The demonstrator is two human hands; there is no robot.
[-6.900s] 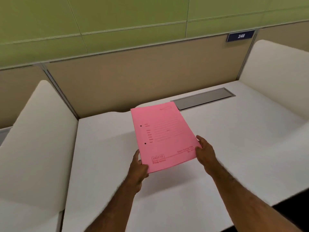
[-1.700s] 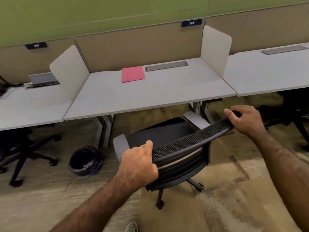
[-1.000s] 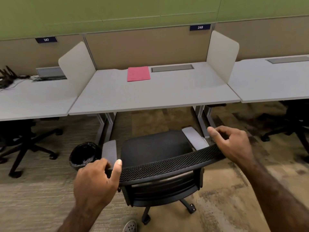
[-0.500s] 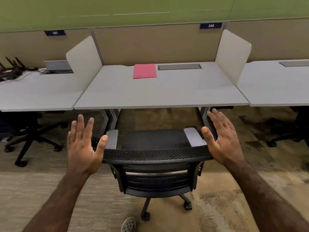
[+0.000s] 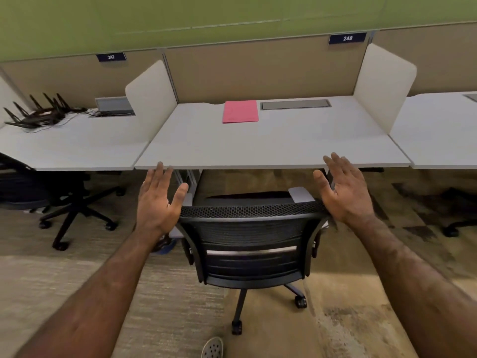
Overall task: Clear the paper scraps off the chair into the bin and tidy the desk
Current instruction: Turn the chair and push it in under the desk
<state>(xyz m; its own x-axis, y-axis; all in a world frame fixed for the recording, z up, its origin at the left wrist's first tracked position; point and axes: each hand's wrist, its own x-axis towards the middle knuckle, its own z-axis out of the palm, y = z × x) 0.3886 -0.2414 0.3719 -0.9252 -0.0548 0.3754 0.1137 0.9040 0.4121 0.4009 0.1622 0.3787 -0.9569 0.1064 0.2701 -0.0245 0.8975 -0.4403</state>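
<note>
The black mesh-backed office chair (image 5: 251,228) is sitting half under the white tabletop (image 5: 271,148), its backrest running crosswise between the left hand (image 5: 157,202) and right hand (image 5: 346,195), both spreading their fingers wide and gripping nothing.

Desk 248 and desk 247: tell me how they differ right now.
Desk 248 carries only a pink folder; desk 247 carries a black antennaed device with cables. The chair at 248 stands clear of the desk; 247's chair is partly tucked under. Both tops are white with a grey hatch.
</note>
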